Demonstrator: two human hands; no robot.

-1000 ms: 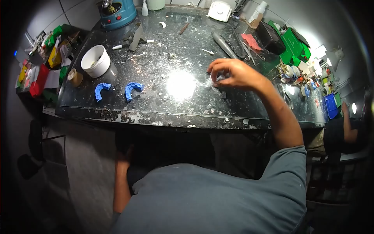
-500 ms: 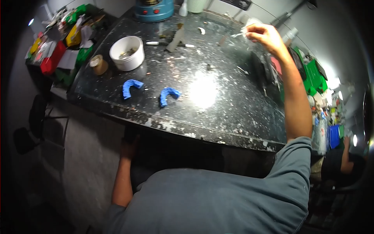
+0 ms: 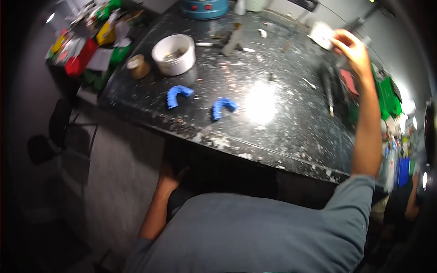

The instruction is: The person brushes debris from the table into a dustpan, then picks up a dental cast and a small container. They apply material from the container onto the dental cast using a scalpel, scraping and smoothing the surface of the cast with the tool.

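My right hand point(image 3: 350, 49) reaches to the back right of the black worktop point(image 3: 291, 132). Its thumb and fingers are pinched at the edge of a white cup-like object point(image 3: 321, 35), which looks tilted. My left hand point(image 3: 172, 177) hangs low, below the table's front edge, with the thumb showing and the fingers lost in dark shadow. Two blue U-shaped dental arches point(image 3: 177, 90) point(image 3: 224, 102) lie apart near the front left of the worktop.
A white tub point(image 3: 173, 63) with bits inside stands behind the arches, beside a small brown jar point(image 3: 138, 67). Farther back are a marker point(image 3: 204, 44), a grey blade-like piece point(image 3: 233, 41) and a blue device point(image 3: 205, 9). Dark tools point(image 3: 327, 86) lie right; a person's arm point(image 3: 413, 200) shows far right.
The view has shifted, moving the table rightward in frame. My right hand, earlier pinching thin whitish strands, is now at the white cup-like object. My left hand stays below the table edge.
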